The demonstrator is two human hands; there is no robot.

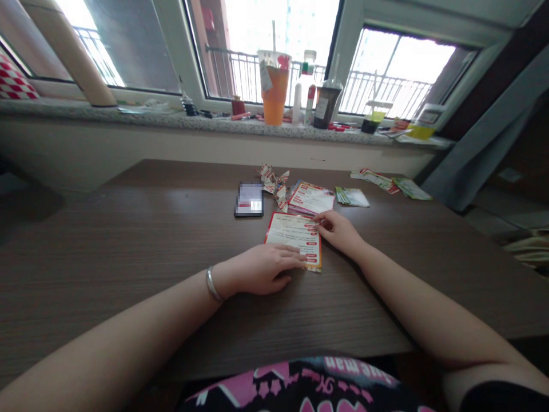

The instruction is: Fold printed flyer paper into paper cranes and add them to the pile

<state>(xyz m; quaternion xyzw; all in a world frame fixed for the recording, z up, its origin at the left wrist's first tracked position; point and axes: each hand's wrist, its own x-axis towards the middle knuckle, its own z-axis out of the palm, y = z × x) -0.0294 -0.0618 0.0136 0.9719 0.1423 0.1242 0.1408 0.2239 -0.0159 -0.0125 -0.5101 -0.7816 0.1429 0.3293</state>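
A printed leaflet (294,232) with a red and orange border and red labels lies on the desk in front of me. My left hand (272,266), a silver bangle at its wrist, rests flat across the leaflet's near part with fingers stretched out. At the far right corner, my right hand (337,230) has its thumb and fingers drawn together at the leaflet's edge. Whether that edge is between them or just under the fingertips is hard to see. Just beyond lies a stack of similar leaflets (312,197).
A phone (249,200) lies left of the stack, beside crumpled striped wrapping (277,184). Green-and-white cards (351,197) and more paper strips (412,188) are to the right. On the stone windowsill stand an orange drink cup (274,94), a dark cup (326,106) and bottles.
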